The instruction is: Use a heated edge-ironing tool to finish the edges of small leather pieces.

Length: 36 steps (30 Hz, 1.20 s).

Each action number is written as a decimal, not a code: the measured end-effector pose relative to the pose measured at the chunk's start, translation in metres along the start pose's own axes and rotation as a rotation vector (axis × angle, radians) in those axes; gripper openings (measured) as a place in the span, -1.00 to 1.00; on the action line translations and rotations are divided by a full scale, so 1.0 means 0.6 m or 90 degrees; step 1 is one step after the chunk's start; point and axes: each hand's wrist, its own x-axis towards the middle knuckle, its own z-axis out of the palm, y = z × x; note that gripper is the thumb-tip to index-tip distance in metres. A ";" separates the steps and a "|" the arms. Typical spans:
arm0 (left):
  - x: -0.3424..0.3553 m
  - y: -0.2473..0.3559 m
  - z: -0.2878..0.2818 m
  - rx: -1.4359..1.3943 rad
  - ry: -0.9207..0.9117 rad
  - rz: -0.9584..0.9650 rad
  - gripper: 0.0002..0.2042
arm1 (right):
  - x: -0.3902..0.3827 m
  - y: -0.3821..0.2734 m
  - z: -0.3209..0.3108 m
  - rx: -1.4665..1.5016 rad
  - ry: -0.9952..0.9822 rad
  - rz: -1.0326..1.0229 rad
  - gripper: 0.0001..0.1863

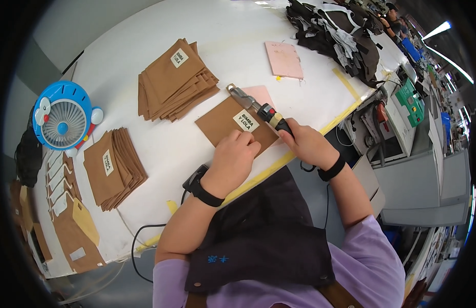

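A flat brown fabric piece (pixel 217 123) with a cream label (pixel 246 121) lies in front of me on the white table. On its lower part rests my left hand (pixel 232 160), fingers curled together. Whether they pinch anything is hidden. My right hand (pixel 308 146) is closed around the black handle of a hand tool with a metal barrel (pixel 243 97). The barrel points up and left, over the fabric piece beside its label. Part of a pink sheet (pixel 261 93) shows behind the piece.
Two stacks of labelled brown pieces, one farther back (pixel 171 77) and one at left (pixel 112 169), lie near a blue fan (pixel 63 120). Brown tagged pieces (pixel 76 231) lie far left. A pink pad (pixel 284 59) and dark garments (pixel 340 36) sit farther back. Yellow tape marks the table edge.
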 end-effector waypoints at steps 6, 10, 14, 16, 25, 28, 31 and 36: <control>-0.004 -0.006 0.001 0.003 0.013 -0.008 -0.99 | -0.149 -0.013 -0.037 0.014 -0.059 0.096 -0.60; -0.002 -0.010 0.005 0.001 0.018 -0.002 -0.99 | -0.220 -0.031 -0.061 0.004 -0.114 0.154 -0.58; -0.003 -0.009 0.005 0.005 0.015 -0.004 -0.99 | -0.192 -0.033 -0.064 0.003 -0.122 0.153 -0.59; -0.004 -0.010 0.010 0.000 0.025 0.002 -0.99 | -0.147 -0.021 -0.049 -0.009 -0.075 0.089 -0.59; 0.006 0.000 0.000 0.009 0.023 0.012 -0.98 | 0.019 -0.013 -0.006 -0.015 -0.006 0.023 -0.61; -0.005 -0.004 0.003 0.013 0.020 0.005 -0.98 | -0.033 -0.023 -0.017 -0.003 -0.031 0.043 -0.64; -0.008 -0.004 0.003 0.006 0.025 0.003 -0.98 | -0.123 -0.017 -0.029 -0.004 -0.062 0.076 -0.62; -0.010 -0.008 0.015 -0.001 0.018 0.002 -0.97 | -0.230 -0.042 -0.065 -0.005 -0.130 0.189 -0.59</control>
